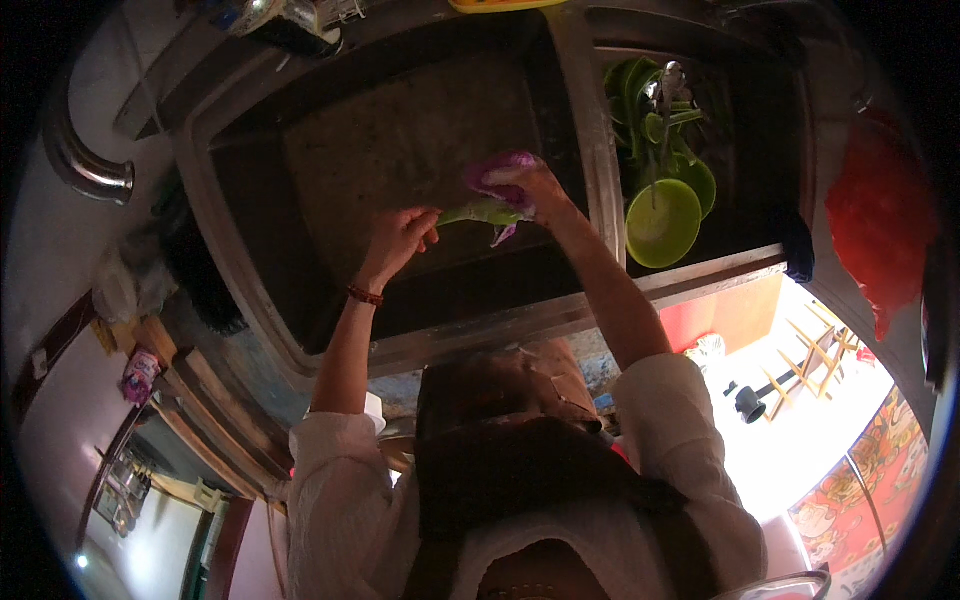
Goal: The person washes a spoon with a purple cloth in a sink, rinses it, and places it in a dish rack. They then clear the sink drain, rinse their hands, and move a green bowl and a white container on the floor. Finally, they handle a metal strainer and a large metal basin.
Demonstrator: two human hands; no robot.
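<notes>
Over the large left basin of a metal sink (600,187), my left hand (405,236) grips the thin end of a green utensil (476,212), perhaps a spoon or ladle. At its other end, my right hand (541,191) holds a purple cloth (502,172) wrapped against it, with a strip of cloth hanging below. My fingers partly hide the utensil's wider end. Green bowls (664,225) and several green utensils (641,97) lie in the smaller right basin, where a thin stream of water falls.
A red plastic bag (881,217) hangs at the far right. A curved metal pipe (97,176) is at the upper left. The edge of a yellow item (506,4) shows behind the sink. A dark cloth (799,246) hangs over the sink's right front corner.
</notes>
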